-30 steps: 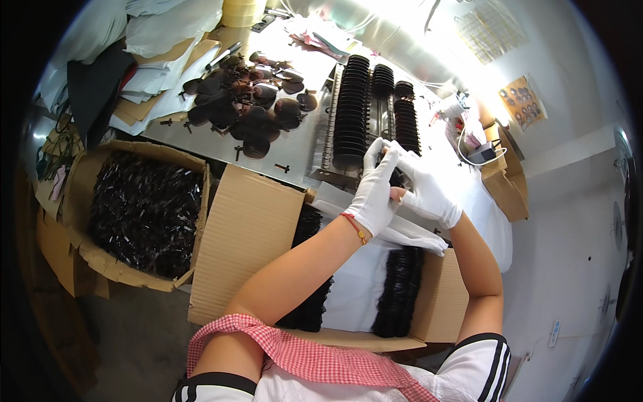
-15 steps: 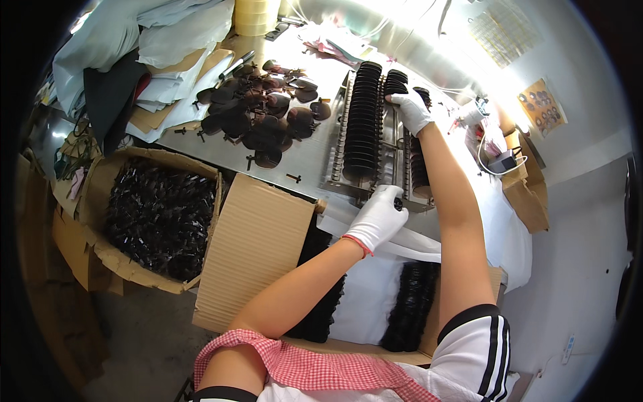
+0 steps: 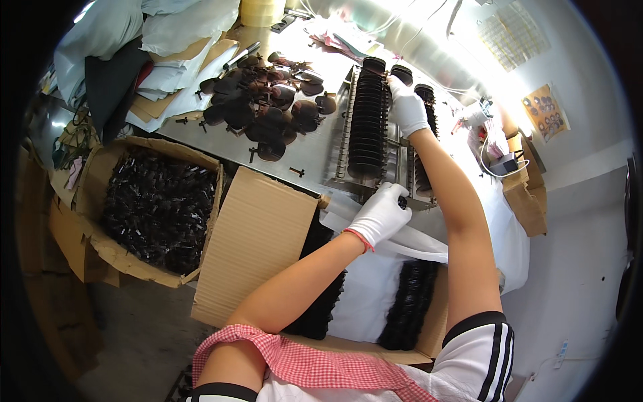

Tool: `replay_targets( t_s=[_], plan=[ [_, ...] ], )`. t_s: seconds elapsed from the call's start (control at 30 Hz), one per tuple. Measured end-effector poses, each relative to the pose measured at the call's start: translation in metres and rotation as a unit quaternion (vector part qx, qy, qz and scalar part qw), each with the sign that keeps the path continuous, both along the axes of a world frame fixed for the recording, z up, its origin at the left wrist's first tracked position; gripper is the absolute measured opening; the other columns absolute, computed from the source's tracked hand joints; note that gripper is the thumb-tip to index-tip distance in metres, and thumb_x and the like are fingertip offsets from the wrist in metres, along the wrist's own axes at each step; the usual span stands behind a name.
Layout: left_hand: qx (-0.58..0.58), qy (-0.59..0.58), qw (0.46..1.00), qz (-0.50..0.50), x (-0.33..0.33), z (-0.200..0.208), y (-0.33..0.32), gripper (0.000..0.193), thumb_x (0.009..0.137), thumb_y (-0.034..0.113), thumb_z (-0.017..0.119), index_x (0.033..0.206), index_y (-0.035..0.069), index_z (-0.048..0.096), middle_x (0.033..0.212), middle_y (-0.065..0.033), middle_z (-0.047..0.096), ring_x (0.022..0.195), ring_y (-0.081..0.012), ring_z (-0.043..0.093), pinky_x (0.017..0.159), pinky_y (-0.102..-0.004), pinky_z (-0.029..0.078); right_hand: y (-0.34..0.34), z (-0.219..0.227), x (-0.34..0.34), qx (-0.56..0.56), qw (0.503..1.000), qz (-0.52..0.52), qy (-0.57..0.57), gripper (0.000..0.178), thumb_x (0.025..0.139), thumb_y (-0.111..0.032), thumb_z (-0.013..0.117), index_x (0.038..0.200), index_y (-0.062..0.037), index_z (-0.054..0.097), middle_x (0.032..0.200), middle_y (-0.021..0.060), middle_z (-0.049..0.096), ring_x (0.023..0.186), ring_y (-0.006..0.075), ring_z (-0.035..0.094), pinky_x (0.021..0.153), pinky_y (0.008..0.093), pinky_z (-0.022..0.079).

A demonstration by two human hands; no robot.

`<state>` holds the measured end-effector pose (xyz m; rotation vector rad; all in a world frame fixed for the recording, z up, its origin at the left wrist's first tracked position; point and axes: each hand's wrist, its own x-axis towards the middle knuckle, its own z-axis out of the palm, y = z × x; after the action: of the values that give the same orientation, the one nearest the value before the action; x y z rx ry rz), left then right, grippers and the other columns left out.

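My left hand [image 3: 380, 216], in a white glove, is closed around a small black ridged stack [image 3: 402, 202] at the near end of a metal rack [image 3: 343, 127]; most of the stack is hidden in the palm. Dark round lenses stand on edge in the rack, packed closely in a long left row [image 3: 367, 127]. Farther back, my gloved right hand [image 3: 408, 110] reaches into the middle row, its fingers closed at the dark lenses [image 3: 402, 72] there. The glove partly covers these lenses. A right row [image 3: 424, 100] runs partly behind my right forearm.
Loose tinted lenses [image 3: 268, 120] lie heaped left of the rack. A carton [image 3: 212, 231] of small black pieces stands at the lower left. Below my arms an open box [image 3: 254, 248] holds black rows and white sheeting. A cable and black adapter [image 3: 507, 163] sit at the right.
My right hand has moved farther back along the middle row, where fewer lenses now show. My left hand keeps its hold near the rack's front. The whole view has shifted slightly.
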<state>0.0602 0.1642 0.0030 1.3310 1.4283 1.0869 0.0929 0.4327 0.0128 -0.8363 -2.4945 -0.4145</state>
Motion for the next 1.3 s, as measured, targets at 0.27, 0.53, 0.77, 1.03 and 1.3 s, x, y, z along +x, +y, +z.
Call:
replay_targets(
  t_s=[0.27,0.53,0.77,1.03,1.3],
  plan=[
    [0.054,-0.429,0.895,0.114,-0.022,0.046,-0.011,0.039,0.089,0.006,0.068,0.125,0.002,0.056,0.104,-0.0024,0.062,0.082,-0.0085,0.062,0.068,-0.0231,0.055,-0.083,0.078,0.019,-0.409,0.875,-0.016,0.260,0.038,0.090,-0.002,0.054,0.127,0.0006,0.061,0.113,0.0152,0.070,0.097,0.0257,0.070,0.085,0.0338,0.058],
    [0.155,-0.307,0.881,0.327,-0.083,0.050,0.014,0.019,0.088,0.009,0.074,0.104,0.002,0.068,0.098,-0.0002,0.062,0.079,-0.0091,0.058,0.071,-0.0234,0.049,-0.201,0.103,0.018,-0.739,0.597,0.044,0.309,0.037,0.090,0.004,0.055,0.126,0.0084,0.059,0.119,0.0138,0.066,0.108,0.0198,0.066,0.090,0.0308,0.059],
    [0.401,0.205,0.811,0.374,-0.116,0.042,0.008,0.019,0.074,0.005,0.080,0.081,0.005,0.063,0.095,-0.0064,0.059,0.091,-0.0254,0.057,0.082,-0.0363,0.047,-0.211,0.079,-0.029,-0.507,0.822,-0.007,0.257,0.028,0.090,0.002,0.057,0.116,-0.0007,0.067,0.095,0.0132,0.073,0.083,0.0201,0.071,0.079,0.0330,0.057],
    [0.196,-0.149,0.871,0.425,-0.122,0.055,0.003,0.056,0.081,0.008,0.076,0.132,0.002,0.051,0.107,-0.0087,0.054,0.098,-0.0220,0.054,0.091,-0.0366,0.046,-0.208,0.093,-0.034,-0.224,0.945,0.004,0.237,0.036,0.085,0.000,0.061,0.119,-0.0101,0.069,0.088,0.0184,0.070,0.061,0.0257,0.063,0.063,0.0320,0.052],
    [0.039,-0.665,0.706,0.241,-0.093,0.046,-0.007,0.036,0.102,0.040,0.058,0.126,0.013,0.051,0.108,0.0007,0.057,0.099,-0.0128,0.058,0.083,-0.0323,0.053,-0.211,0.075,-0.048,-0.192,0.968,0.116,0.113,0.043,0.081,-0.004,0.063,0.124,-0.0019,0.062,0.113,0.0159,0.070,0.098,0.0338,0.069,0.086,0.0376,0.056]
  ],
)
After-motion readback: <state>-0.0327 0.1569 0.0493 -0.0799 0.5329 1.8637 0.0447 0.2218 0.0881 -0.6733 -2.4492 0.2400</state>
